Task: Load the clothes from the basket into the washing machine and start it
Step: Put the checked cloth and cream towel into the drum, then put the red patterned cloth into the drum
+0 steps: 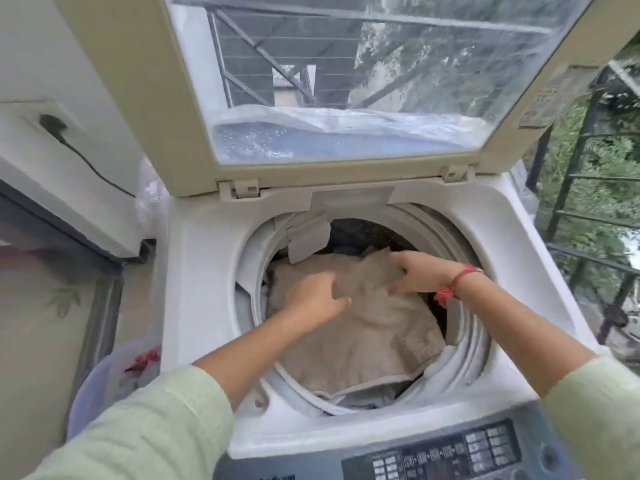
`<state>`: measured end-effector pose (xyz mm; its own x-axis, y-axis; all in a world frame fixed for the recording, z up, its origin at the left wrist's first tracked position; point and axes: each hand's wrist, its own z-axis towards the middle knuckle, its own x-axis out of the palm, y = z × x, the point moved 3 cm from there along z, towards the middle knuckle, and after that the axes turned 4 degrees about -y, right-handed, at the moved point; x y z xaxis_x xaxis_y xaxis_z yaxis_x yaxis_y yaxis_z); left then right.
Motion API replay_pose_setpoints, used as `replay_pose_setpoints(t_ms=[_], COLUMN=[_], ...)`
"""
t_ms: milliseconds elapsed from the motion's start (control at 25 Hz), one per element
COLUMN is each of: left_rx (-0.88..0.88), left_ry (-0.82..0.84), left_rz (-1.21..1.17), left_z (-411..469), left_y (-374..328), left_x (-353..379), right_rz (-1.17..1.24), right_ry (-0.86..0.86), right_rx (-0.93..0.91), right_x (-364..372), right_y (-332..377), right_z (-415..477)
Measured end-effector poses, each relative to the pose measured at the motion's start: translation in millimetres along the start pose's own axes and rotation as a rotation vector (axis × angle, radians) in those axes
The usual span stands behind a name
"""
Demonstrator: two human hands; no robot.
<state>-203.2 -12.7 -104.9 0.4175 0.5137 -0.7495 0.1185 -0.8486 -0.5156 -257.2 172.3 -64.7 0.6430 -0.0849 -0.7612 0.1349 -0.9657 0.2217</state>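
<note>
A white top-loading washing machine [204, 282] stands in front of me with its glass lid [346, 81] raised upright. A beige knitted cloth [367, 337] fills the top of the drum, lying over other clothes. My left hand [317, 296] grips the cloth near its left-middle part. My right hand [420, 271] holds a bunched fold of the same cloth at the far right side of the drum. The laundry basket [100, 382], pale and translucent, stands on the floor to the left, with red and white fabric inside.
The dark control panel [446, 455] with buttons runs along the machine's near edge. A wall socket with a black plug and cable [52, 124] is on the left wall. A metal railing [585, 188] with greenery behind it stands at the right.
</note>
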Motion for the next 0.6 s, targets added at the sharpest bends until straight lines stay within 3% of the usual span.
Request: replay_pose_setpoints(t_ms=[160,240,320,440,600], left_rx=[0.253,0.208,0.022,-0.239,-0.528], left_ry=[-0.561,-0.836,-0.968,-0.948,-0.676], left_rz=[-0.24,-0.252,-0.245,-0.2,-0.208], left_z=[-129,-198,-260,-328,-383], left_y=[28,82,154,262,397], left_x=[-111,-144,-155,-129,-59], right_rz=[0.375,0.536,0.618,0.653,0.409], right_ry=[-0.512,-0.572,-0.54,-0.37,-0.106], right_rx=[-0.143,-0.286,-0.449,-0.614,-0.701], right_x=[-40,-23,11,83,216], right_y=[63,127,203,314,430], right_z=[-90,-126,-149,-159,-136])
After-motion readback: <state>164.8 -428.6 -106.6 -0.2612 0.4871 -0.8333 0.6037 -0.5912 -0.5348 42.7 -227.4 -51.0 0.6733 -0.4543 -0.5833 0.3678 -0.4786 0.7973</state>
